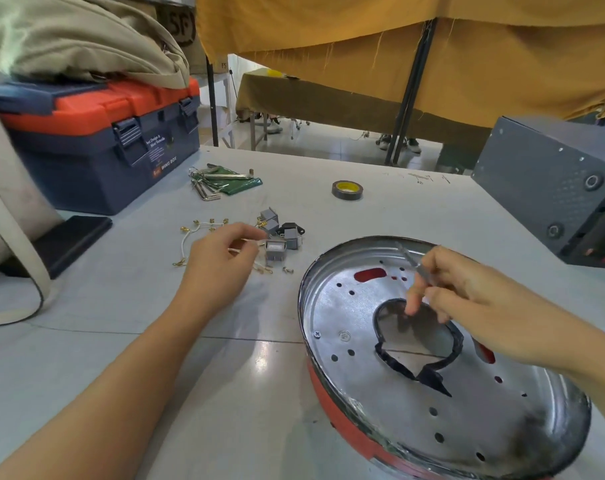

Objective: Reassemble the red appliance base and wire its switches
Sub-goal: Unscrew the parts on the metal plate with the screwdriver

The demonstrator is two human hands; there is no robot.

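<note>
A pale grey, smooth bench (121,341) carries everything. Largest on it is one round appliance base (380,441), a shallow metal pan with a red outer wall, a shiny silver inside dotted with small holes, and one jagged cut-out in its middle; it lies at the bench's near right. Left of and beyond the base stands one navy plastic toolbox (97,147) with an orange lid. Beyond the base lies one roll of dark tape (346,190) with a yellow core. Just left of the base sit about four small grey boxy switches (275,250) amid several thin white wires (190,233) with brass ends. The left hand (221,261) pinches a wire beside the switches. The right hand (474,289), above the base, holds a slim metal tool (410,258) in curled fingers.
</note>
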